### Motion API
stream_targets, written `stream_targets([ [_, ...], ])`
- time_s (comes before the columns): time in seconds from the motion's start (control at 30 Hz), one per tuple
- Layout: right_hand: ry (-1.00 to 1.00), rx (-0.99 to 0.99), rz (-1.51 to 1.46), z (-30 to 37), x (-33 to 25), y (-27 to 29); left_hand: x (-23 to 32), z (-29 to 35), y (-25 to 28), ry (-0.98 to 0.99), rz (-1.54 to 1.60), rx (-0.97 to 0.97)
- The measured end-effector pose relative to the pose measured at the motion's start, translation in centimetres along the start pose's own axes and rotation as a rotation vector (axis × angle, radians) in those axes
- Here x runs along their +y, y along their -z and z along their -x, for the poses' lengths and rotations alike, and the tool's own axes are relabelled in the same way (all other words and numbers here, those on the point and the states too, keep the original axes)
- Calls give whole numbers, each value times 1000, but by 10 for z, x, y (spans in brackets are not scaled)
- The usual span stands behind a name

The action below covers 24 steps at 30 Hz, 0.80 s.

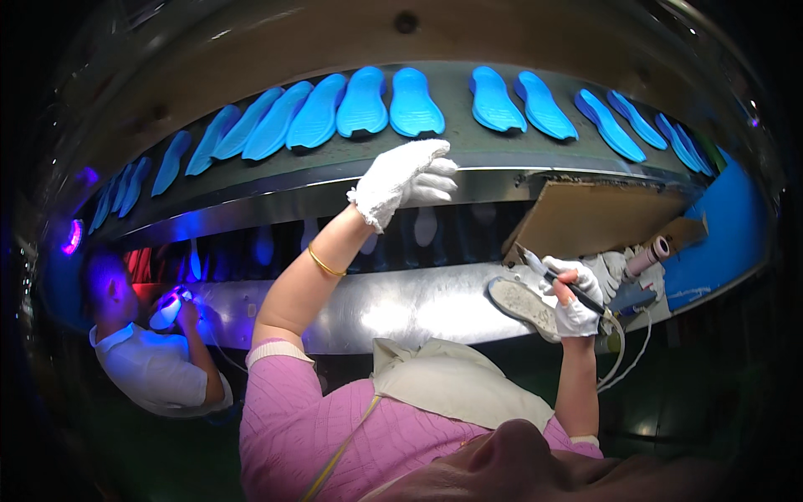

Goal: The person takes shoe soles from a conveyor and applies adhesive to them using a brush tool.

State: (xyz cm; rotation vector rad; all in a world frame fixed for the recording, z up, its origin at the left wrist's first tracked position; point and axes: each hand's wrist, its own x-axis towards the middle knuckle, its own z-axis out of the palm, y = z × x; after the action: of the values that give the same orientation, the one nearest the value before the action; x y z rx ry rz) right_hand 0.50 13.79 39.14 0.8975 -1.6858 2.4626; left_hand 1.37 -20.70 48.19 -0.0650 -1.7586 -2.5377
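Observation:
My left hand (406, 180), in a white knit glove, reaches forward over the metal front edge of the belt. Its fingers are stretched out and hold nothing visible. Just beyond the fingertips stands the heel end of a blue shoe sole (414, 102). A white glove with bare fingertips covers my right hand (579, 299), which is closed around a dark pen-like tool (585, 297) with a pale, pointed tip and a hose at its back end. Beside and partly under this hand, a grey shoe sole (525, 305) lies on the metal worktop (401, 305).
More blue soles (318, 111) lie along the dark belt (456, 84). A cardboard sheet (594, 219) leans by the belt at right, near a pink roll (648, 255) and crumpled gloves (615, 268). At left, another person (155, 356) holds a sole under blue light.

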Motion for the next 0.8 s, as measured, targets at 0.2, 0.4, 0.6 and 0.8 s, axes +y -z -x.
stream_targets([
  [0.2, -79, -13, -69, -4, 11, -4, 76, -1, 124, -883, -1640, 279],
  [0.4, -104, -51, -59, -15, 19, -20, 132, 7, 216, -186, -1957, 502],
  [0.6, -128, -71, -48, -29, 33, -46, 106, 8, 240, 285, -1790, 684],
  [0.8, -152, -25, -36, -22, 42, -43, 132, 37, 311, 434, -1778, 764],
])
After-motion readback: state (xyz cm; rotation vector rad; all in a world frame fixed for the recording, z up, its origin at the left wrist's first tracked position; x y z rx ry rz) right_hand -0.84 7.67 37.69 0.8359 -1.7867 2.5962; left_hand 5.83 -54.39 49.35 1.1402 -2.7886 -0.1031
